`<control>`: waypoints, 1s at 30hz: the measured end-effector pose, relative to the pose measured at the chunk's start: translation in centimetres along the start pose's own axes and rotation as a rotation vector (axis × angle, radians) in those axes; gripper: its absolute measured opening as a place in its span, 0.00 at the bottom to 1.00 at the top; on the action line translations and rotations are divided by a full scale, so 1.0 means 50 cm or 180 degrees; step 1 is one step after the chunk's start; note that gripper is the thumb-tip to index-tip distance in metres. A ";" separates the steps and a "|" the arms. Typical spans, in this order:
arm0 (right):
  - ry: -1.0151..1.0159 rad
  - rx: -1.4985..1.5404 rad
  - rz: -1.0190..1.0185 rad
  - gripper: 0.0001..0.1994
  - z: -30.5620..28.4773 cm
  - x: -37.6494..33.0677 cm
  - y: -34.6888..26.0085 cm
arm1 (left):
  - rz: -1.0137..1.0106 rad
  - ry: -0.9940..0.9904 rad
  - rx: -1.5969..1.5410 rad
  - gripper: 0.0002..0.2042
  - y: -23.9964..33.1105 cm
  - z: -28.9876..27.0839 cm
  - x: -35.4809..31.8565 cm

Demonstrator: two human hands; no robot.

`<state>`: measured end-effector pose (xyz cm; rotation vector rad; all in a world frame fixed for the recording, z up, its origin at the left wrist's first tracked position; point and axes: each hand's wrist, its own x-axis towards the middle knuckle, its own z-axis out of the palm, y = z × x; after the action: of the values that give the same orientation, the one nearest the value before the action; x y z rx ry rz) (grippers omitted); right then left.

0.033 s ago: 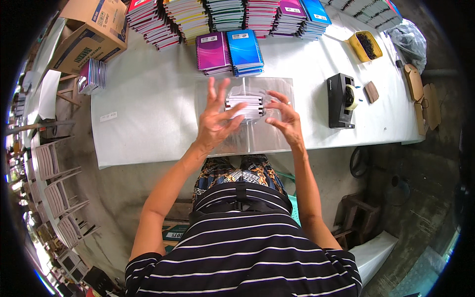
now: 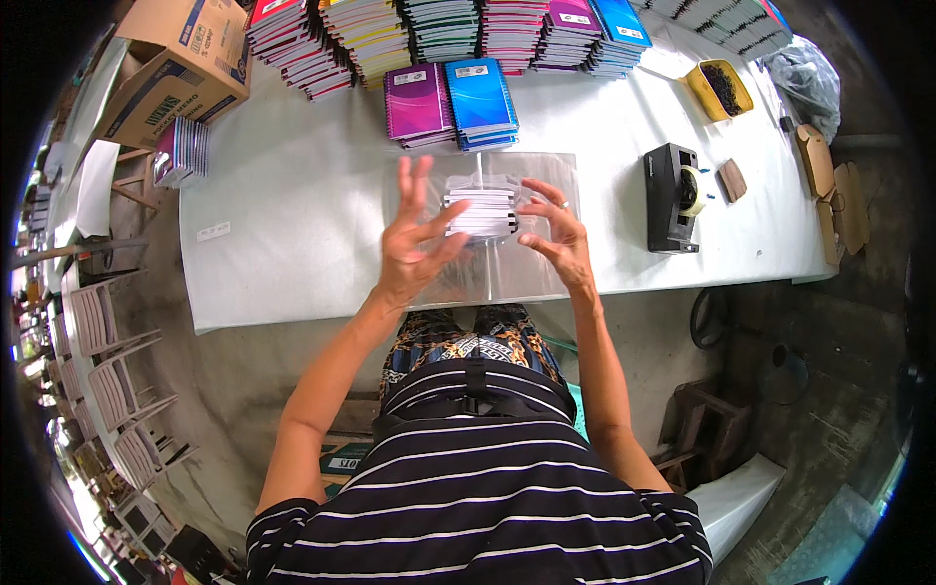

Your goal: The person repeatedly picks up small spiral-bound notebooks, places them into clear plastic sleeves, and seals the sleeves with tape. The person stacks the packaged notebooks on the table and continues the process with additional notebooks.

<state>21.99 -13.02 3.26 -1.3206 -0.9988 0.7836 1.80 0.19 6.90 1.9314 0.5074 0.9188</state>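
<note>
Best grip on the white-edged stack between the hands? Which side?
Probably both ends of the white-edged stack: left hand in from the left, right hand from the right. Its layers show as bands running left to right, so each end should offer a hold on every layer. Clear plastic spreads about it and may slip.

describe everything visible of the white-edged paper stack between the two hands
The blocky, white-edged paper stack shows layered white edges with dark bits at both ends. It lies over a clear, shiny plastic sheet on the pale table, between the left hand and right hand; whether either touches it is unclear.
</note>
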 end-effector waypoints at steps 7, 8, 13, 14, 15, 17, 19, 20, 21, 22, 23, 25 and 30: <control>-0.0132 -0.0514 -0.0048 0.19 0.018 0.002 0.007 | -0.0254 -0.0248 0.0285 0.22 -0.080 -0.030 -0.054; -0.0138 -0.0620 -0.0059 0.19 0.018 0.003 0.006 | -0.0202 -0.0374 0.0468 0.21 -0.083 -0.024 -0.047; -0.0121 -0.0831 -0.0260 0.19 0.027 0.007 0.009 | 0.0118 -0.0622 0.0804 0.22 -0.089 -0.017 -0.016; -0.0121 -0.0817 -0.0282 0.19 0.032 0.009 0.008 | 0.0172 -0.0624 0.0863 0.22 -0.090 -0.019 -0.014; -0.0102 -0.0852 -0.0296 0.18 0.035 0.008 0.006 | 0.0080 -0.0618 0.0803 0.21 -0.089 -0.021 -0.014; -0.0073 -0.0921 -0.0327 0.17 0.041 0.009 -0.006 | -0.0108 -0.0597 0.0684 0.21 -0.088 -0.026 -0.012; -0.0098 -0.1018 -0.0420 0.16 0.043 0.010 0.000 | 0.0025 -0.0663 0.0688 0.21 -0.094 -0.024 -0.011; -0.0106 -0.1070 -0.0467 0.16 0.043 0.009 0.004 | 0.0095 -0.0699 0.0686 0.22 -0.096 -0.022 -0.011; -0.0105 -0.1073 -0.0471 0.15 0.042 0.008 0.006 | 0.0061 -0.0644 0.0645 0.22 -0.097 -0.020 -0.012; -0.0105 -0.1073 -0.0457 0.15 0.042 0.003 0.005 | 0.0011 -0.0595 0.0598 0.22 -0.093 -0.018 -0.015; -0.0106 -0.1073 -0.0443 0.15 0.041 -0.001 0.004 | -0.0039 -0.0548 0.0551 0.23 -0.088 -0.016 -0.019; -0.0087 -0.0876 -0.0333 0.14 0.046 -0.006 0.000 | -0.0145 -0.0374 0.0373 0.23 -0.079 -0.017 -0.032; -0.0049 -0.0912 -0.0351 0.13 0.052 -0.010 -0.006 | 0.0008 -0.0478 0.0543 0.22 -0.090 -0.017 -0.037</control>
<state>19.40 -12.47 3.42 -1.4897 -1.2188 0.5821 0.07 1.72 2.53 2.1366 0.5082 0.7446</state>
